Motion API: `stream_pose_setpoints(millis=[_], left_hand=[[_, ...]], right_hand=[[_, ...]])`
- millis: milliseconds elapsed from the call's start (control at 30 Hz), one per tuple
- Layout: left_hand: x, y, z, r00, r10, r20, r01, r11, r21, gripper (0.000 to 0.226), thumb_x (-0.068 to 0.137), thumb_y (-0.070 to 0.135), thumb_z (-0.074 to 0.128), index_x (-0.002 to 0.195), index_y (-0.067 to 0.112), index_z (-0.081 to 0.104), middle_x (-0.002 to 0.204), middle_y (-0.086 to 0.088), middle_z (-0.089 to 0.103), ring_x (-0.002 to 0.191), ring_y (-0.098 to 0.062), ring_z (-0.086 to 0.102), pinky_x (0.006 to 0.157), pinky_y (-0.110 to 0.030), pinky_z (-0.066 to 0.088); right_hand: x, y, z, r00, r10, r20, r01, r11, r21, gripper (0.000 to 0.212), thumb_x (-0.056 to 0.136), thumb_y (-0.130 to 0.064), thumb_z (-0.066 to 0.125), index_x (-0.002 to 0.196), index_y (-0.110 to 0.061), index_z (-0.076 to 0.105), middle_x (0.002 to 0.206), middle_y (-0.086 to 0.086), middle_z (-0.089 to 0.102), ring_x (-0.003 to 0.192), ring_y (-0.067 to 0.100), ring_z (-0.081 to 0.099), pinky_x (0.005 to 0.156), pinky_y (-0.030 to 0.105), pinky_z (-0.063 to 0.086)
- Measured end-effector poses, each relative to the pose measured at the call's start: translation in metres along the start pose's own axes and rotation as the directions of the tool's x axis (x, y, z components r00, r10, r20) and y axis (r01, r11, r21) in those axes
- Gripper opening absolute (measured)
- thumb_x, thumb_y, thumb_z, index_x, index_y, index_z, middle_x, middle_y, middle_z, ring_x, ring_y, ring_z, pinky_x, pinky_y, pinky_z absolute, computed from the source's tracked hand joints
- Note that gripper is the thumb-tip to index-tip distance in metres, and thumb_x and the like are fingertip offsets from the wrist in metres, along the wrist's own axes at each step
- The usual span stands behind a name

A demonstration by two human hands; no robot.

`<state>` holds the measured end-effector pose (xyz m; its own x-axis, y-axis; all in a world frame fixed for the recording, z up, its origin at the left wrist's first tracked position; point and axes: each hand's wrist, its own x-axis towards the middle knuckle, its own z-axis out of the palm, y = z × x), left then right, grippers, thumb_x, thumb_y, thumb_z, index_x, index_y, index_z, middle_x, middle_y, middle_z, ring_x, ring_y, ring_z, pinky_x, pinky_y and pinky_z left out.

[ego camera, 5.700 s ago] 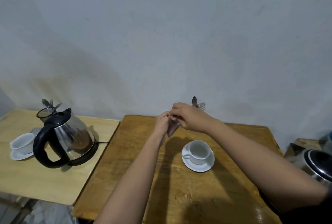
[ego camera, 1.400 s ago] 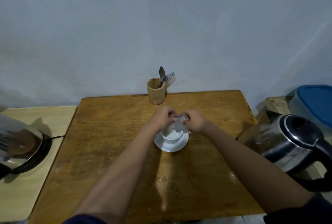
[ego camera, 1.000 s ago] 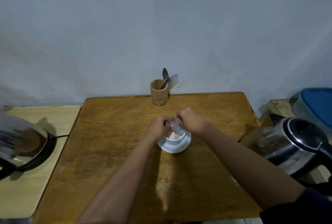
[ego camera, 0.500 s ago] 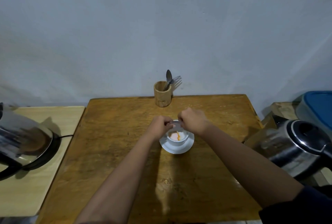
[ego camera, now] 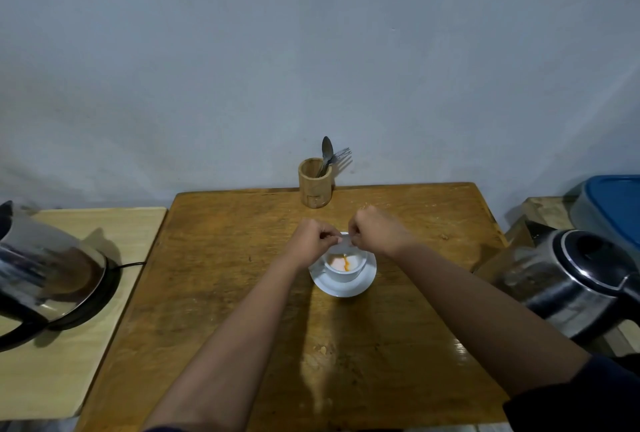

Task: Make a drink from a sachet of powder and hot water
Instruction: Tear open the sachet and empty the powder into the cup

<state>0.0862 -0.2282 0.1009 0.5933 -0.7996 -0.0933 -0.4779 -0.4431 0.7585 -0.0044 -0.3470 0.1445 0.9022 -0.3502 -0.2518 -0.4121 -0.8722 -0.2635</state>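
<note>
White cup [ego camera: 346, 269], one; two hands [ego camera: 311, 241] [ego camera: 375, 232] pinch one sachet [ego camera: 344, 241]; two kettles [ego camera: 48, 276] [ego camera: 568, 282].

Cup [ego camera: 345, 267] on saucer [ego camera: 346, 288], mid-table [ego camera: 214, 279]; kettles [ego camera: 48, 279] [ego camera: 568, 279] either side.

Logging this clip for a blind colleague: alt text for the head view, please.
Both hands, left hand and right hand, pinch a sachet over a white cup on its saucer, orange powder falling in. Kettles stand either side.
</note>
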Motion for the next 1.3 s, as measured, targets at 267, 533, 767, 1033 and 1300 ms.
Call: stream_pose_setpoints(millis=[267, 533, 767, 1033, 1300], left_hand=[[-0.005, 0.005, -0.003, 1.0, 0.019, -0.017, -0.02, 0.998, -0.065, 0.021, 0.085, 0.015, 0.065, 0.103, 0.007, 0.071, 0.103, -0.01, 0.072, 0.096, -0.018, 0.064, 0.082, -0.024, 0.049], [-0.008, 0.006, -0.006, 0.996, 0.047, -0.072, -0.047, 0.999, -0.009, 0.018, 0.085, 0.011, 0.064, 0.098, 0.004, 0.072, 0.101, -0.013, 0.073, 0.095, -0.021, 0.065, 0.084, -0.029, 0.051], [-0.012, 0.006, -0.003, 0.995, 0.054, -0.079, -0.056, 0.998, -0.021, 0.02, 0.085, 0.014, 0.064, 0.102, 0.006, 0.071, 0.103, -0.01, 0.072, 0.093, -0.014, 0.063, 0.086, -0.028, 0.052], [-0.01, 0.004, -0.005, 0.992, 0.082, -0.094, -0.079, 0.996, 0.034, 0.014, 0.083, 0.011, 0.065, 0.094, 0.007, 0.074, 0.098, -0.009, 0.073, 0.094, -0.018, 0.064, 0.089, -0.033, 0.053], [-0.01, 0.006, -0.002, 0.999, 0.014, -0.038, -0.015, 0.999, -0.036, 0.02, 0.084, 0.015, 0.066, 0.102, 0.007, 0.069, 0.103, -0.01, 0.071, 0.097, -0.018, 0.063, 0.088, -0.032, 0.052]], right_hand=[[-0.005, -0.001, -0.004, 0.999, 0.029, -0.036, -0.029, 1.0, 0.004, 0.011, 0.086, -0.008, 0.058, 0.087, -0.009, 0.069, 0.084, 0.007, 0.059, 0.077, 0.026, 0.059, 0.063, 0.031, 0.043], [-0.006, -0.006, -0.001, 0.999, 0.045, -0.004, -0.044, 0.997, 0.064, 0.009, 0.086, -0.016, 0.064, 0.077, -0.014, 0.065, 0.08, 0.005, 0.06, 0.075, 0.021, 0.06, 0.06, 0.029, 0.043], [-0.01, -0.006, 0.0, 0.999, 0.038, -0.024, -0.038, 0.999, 0.029, 0.011, 0.086, -0.012, 0.061, 0.088, -0.008, 0.071, 0.081, 0.006, 0.063, 0.074, 0.021, 0.06, 0.061, 0.029, 0.043], [-0.01, -0.004, 0.0, 0.999, 0.045, 0.003, -0.045, 0.992, 0.116, 0.01, 0.084, -0.018, 0.066, 0.087, -0.01, 0.07, 0.083, 0.007, 0.062, 0.075, 0.021, 0.058, 0.06, 0.029, 0.04], [-0.012, -0.004, -0.003, 0.999, 0.039, -0.025, -0.037, 0.995, 0.094, 0.011, 0.086, -0.01, 0.061, 0.08, -0.008, 0.07, 0.077, 0.007, 0.061, 0.07, 0.02, 0.055, 0.062, 0.03, 0.043]])
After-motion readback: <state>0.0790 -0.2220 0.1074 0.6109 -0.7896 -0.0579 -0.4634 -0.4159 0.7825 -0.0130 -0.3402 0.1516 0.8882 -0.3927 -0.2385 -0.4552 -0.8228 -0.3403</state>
